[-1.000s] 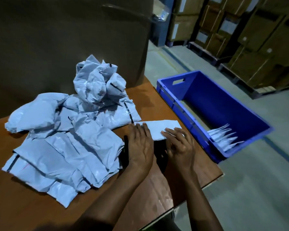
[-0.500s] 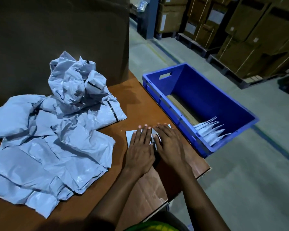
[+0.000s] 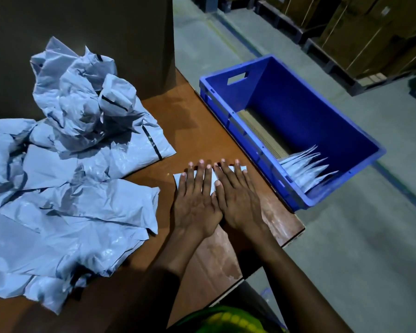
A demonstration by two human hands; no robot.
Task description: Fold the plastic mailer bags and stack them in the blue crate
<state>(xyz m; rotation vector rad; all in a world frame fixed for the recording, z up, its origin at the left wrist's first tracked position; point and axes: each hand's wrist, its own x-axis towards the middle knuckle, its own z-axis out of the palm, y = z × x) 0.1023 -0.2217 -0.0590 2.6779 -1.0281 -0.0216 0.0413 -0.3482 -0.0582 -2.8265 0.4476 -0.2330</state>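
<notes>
A small folded grey mailer bag (image 3: 176,178) lies on the brown table (image 3: 202,131) near its right edge, mostly covered by my hands. My left hand (image 3: 196,203) and my right hand (image 3: 238,200) rest side by side on it, palms down and fingers spread flat, pressing it. Just past the table's right edge sits the blue crate (image 3: 250,140). Several folded mailers (image 3: 305,167) stand in a row at the crate's near end. A loose pile of unfolded grey mailers (image 3: 70,188) covers the left of the table.
A crumpled mailer (image 3: 82,92) tops the pile, against a tall cardboard box (image 3: 82,20) at the table's back. The table's front right corner (image 3: 298,231) is close to my right wrist. Beyond the crate is concrete floor and pallets of cartons (image 3: 370,32).
The long white strip that lay under my fingertips has been folded shorter. My hands have drawn together and now lie flat on the small folded bag.
</notes>
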